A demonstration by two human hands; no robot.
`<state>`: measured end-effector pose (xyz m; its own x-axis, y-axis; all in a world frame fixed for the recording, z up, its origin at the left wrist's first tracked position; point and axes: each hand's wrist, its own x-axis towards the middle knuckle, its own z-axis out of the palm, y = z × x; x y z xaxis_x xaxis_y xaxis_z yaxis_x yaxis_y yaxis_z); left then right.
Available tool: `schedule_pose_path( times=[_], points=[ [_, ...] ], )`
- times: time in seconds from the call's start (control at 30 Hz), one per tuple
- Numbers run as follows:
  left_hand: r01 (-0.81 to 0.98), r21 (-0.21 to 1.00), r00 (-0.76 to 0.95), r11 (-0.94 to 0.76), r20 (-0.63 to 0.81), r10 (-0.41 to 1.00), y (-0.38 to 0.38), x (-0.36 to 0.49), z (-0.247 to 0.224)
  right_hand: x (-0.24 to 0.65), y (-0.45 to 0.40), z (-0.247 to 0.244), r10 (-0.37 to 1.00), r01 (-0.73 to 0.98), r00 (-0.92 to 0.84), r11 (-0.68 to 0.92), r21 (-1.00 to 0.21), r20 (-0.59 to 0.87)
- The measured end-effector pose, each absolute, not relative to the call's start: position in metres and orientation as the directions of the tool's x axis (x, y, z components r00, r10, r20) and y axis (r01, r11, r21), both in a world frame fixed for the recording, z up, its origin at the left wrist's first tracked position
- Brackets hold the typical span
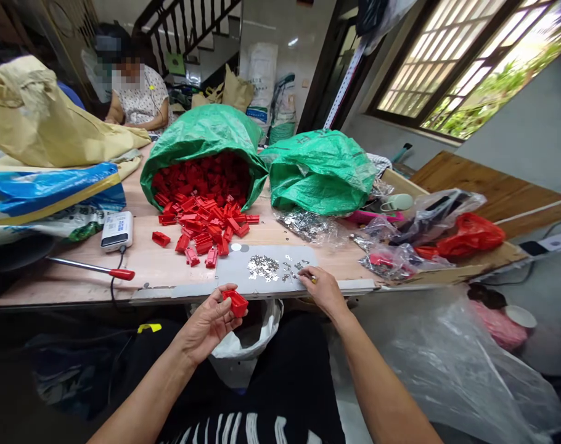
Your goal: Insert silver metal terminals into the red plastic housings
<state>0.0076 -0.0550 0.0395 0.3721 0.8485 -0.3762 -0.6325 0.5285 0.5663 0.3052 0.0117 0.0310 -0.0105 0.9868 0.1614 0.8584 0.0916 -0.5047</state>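
Note:
My left hand [212, 322] holds a red plastic part [237, 303] just off the table's front edge, over an open white bag [250, 345]. At the right part of a grey mat [234, 271], my right hand [321, 290] has its fingers pinched together at some small metal pieces [290, 268]; what they grip is too small to name. A pile of shiny metal pieces [263, 267] lies on the mat's middle. Behind the mat, many red parts [204, 222] spill out of a green sack [211, 129].
A second green sack [322, 172] stands right of the first. A red-handled tool [122, 274] and a white power bank [116, 231] lie left. Plastic bags and a red bag [475, 237] fill a tray at right. A person [142, 98] sits across the table.

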Motion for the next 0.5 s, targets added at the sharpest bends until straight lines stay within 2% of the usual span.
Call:
schedule_pose_path(
  times=[0.3,0.4,0.5],
  points=[
    [-0.598,0.661,0.31,0.454,-0.332,0.891,-0.057,0.008,0.042,0.288,0.023,0.03,0.986,0.92,-0.035,0.096,-0.381,0.166],
    [-0.564,0.751,0.188,0.343,-0.288,0.939,-0.058,0.011,0.04,0.287,0.026,0.03,0.989,0.938,-0.056,0.1,-0.333,0.14],
    [-0.466,0.864,0.069,0.191,-0.18,0.981,-0.06,0.015,0.041,0.29,0.027,0.031,0.987,0.94,-0.047,0.097,-0.326,0.156]
  ],
)
